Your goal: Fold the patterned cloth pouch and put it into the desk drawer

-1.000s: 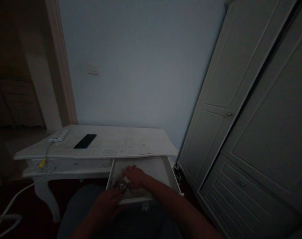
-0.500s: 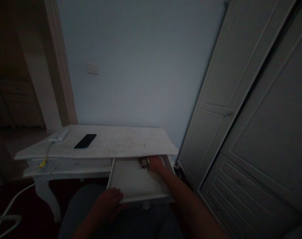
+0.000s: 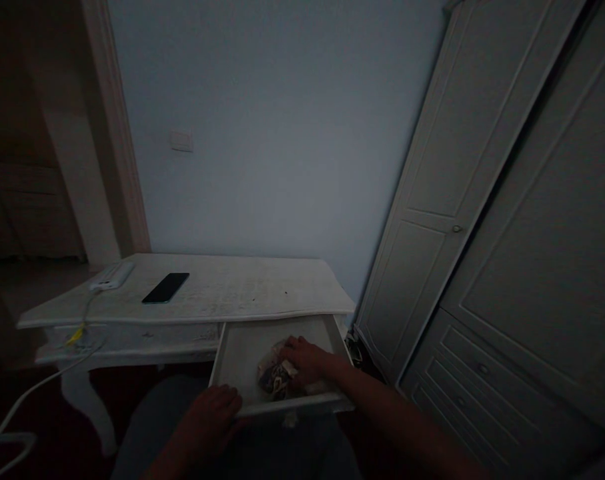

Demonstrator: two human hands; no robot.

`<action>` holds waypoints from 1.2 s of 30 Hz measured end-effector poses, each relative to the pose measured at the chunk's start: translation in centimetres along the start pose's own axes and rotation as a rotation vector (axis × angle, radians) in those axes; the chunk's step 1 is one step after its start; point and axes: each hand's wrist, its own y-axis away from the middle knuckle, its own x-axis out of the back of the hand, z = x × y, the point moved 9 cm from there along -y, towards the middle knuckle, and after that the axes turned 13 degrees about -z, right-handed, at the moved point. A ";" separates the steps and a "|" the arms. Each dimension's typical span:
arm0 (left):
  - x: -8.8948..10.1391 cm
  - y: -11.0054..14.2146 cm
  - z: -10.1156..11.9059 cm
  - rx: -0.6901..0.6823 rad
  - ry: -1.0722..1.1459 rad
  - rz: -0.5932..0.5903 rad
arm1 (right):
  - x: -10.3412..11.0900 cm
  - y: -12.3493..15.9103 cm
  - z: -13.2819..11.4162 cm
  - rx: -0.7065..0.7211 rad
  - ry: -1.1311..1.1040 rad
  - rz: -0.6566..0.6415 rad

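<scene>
The drawer (image 3: pixel 235 363) of the white table is pulled out in front of me. My left hand (image 3: pixel 215 408) rests at its front left corner, fingers curled over the edge. Inside the drawer my right hand (image 3: pixel 302 360) grips a crumpled bundle (image 3: pixel 272 379), dark and pale patterned, which looks like cloth. Part of the bundle is hidden under my fingers, and the dim light blurs its details.
On the white tabletop (image 3: pixel 247 283) lie a dark phone (image 3: pixel 166 288) and a white power strip (image 3: pixel 113 275), whose cable hangs down at the left. A grey wardrobe (image 3: pixel 422 267) stands on the right. My knees are under the drawer.
My right hand has come forward from the back of the drawer towards its front, bringing the bundle with it. The left hand has stayed at the drawer's corner.
</scene>
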 end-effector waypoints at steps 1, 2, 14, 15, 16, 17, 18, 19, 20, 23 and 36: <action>0.1 -0.1 0.0 0.006 0.007 -0.023 | -0.2 -0.9 -1.4 0.042 0.024 -0.002; 0.1 -0.1 0.0 0.006 0.014 -0.042 | -0.5 -2.0 -2.7 0.078 0.053 0.001; 0.0 -0.1 -0.2 -0.007 0.003 -0.077 | 3.9 -9.5 -2.7 -0.273 -0.012 0.257; 0.1 -0.1 -0.2 0.000 0.000 -0.075 | 4.2 -8.8 -1.2 -0.308 -0.026 0.262; 0.1 -0.1 -0.2 0.005 0.004 -0.070 | 4.3 -7.8 0.4 -0.342 -0.039 0.265; 0.2 -0.1 -0.1 0.003 0.014 -0.066 | 4.3 -6.6 2.0 -0.373 -0.051 0.268; 0.3 0.0 -0.1 0.000 0.024 -0.062 | 4.2 -5.2 3.5 -0.399 -0.061 0.270; 0.3 0.0 -0.1 -0.001 0.033 -0.057 | 3.9 -3.8 4.9 -0.419 -0.068 0.270; 0.4 0.0 -0.1 -0.001 0.037 -0.053 | 3.5 -2.3 6.0 -0.432 -0.074 0.264; 0.5 0.0 -0.1 0.000 0.030 -0.050 | 1.8 1.1 7.5 -0.404 -0.077 0.203; 0.5 -0.1 -0.2 -0.008 0.032 -0.074 | -2.1 -8.0 -7.6 0.074 0.091 0.060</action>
